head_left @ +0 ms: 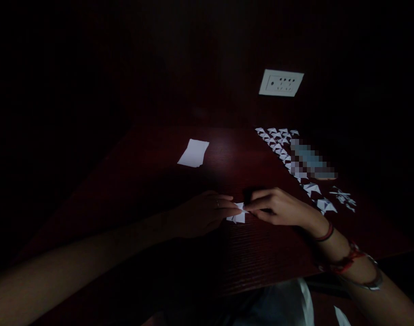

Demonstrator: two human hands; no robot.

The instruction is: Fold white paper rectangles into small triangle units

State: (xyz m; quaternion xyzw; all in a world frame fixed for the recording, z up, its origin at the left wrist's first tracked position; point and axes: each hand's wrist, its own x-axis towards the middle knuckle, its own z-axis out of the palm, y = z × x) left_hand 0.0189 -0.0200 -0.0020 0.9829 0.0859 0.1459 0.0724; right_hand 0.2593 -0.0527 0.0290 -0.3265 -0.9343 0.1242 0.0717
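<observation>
A small piece of folded white paper (240, 218) lies on the dark red table in front of me. My left hand (207, 212), with a ring on one finger, reaches in from the left. Its fingers are stretched out, and the tips rest on the paper. From the other side, my right hand (278, 206) pinches the paper's right edge between thumb and fingers. The fingertips of both hands nearly meet and cover part of the folds. On my right wrist are a dark band, a red bracelet and a metal bangle.
A stack of white paper sheets (194, 153) lies further back on the table (152, 181). Several folded white paper pieces (277, 148) form rows at the right, beside a blurred-out flat object (310, 158) and paper scraps (343, 197). A wall socket (281, 83) is behind. The surroundings are dark.
</observation>
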